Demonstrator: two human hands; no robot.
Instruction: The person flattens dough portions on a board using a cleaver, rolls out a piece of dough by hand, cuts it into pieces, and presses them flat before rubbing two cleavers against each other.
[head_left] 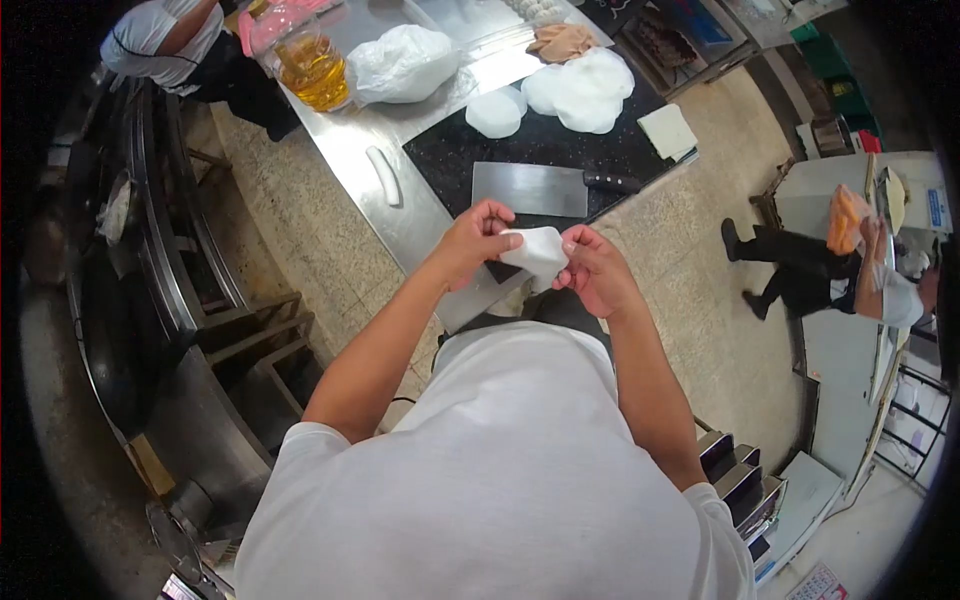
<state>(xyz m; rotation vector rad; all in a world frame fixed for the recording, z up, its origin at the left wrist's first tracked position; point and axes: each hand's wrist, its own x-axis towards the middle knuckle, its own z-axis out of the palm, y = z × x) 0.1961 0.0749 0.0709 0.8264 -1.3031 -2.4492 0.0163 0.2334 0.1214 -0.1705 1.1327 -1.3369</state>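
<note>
Between my two hands, in front of my body, is a thin white piece of dough [536, 250]. My left hand [470, 245] pinches its left side between thumb and fingers, and my right hand [598, 272] grips the right edge. Just beyond them a cleaver [530, 188] with a black handle lies flat on a dark speckled board [437, 158]. Farther back on that board sit a round white dough piece [495, 112] and a larger overlapping pile of white rounds [583, 92]. Behind the pile is a brown lump [562, 43].
A curved white dough strip [383, 177] lies on the steel table [340, 150]. Beyond it stand a jug of yellow oil [313, 75] and a white plastic bag [402, 66]. A folded white cloth [668, 132] rests at the board's right corner. Other people work at left and right.
</note>
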